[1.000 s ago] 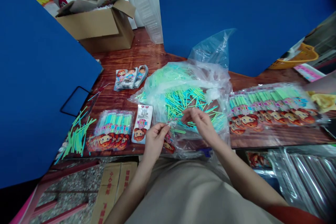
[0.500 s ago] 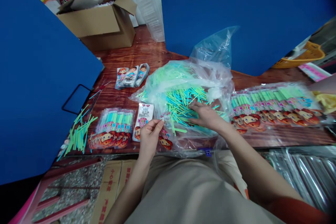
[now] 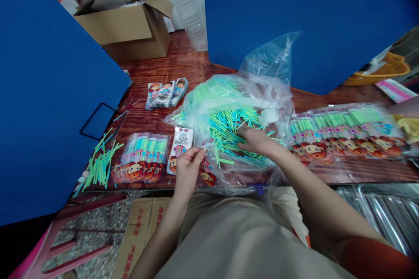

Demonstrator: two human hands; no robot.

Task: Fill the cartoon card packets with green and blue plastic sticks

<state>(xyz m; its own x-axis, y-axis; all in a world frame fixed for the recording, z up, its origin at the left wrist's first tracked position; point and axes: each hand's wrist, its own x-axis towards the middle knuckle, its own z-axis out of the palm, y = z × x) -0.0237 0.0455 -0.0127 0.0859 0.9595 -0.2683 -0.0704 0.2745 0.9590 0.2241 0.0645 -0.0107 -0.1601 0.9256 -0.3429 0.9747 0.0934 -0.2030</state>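
My left hand (image 3: 190,166) pinches the top edge of a clear printed packet (image 3: 207,173) between thumb and fingertips, at the left front of a large plastic bag (image 3: 229,104). Loose green and blue sticks (image 3: 225,133) lie heaped in the mouth of that bag. My right hand (image 3: 257,141) reaches onto the heap from the right, thumb and fingers apart, touching the sticks; some fingertips are hidden among them. Close to my left hand lies a stack of flat printed packets (image 3: 180,144). Left of it is an overlapping row of filled stick packets (image 3: 142,159).
More filled packets (image 3: 343,133) overlap in a row on the right. Loose sticks (image 3: 101,165) lie at the left table edge. Behind are folded printed packets (image 3: 165,93) and an open cardboard box (image 3: 121,28). Blue panels (image 3: 294,17) border the table; a yellow basket (image 3: 379,72) stands far right.
The view has shifted slightly, so everything sits a little further right. Both hands stay almost in place, the left on the packet and the right at the sticks.
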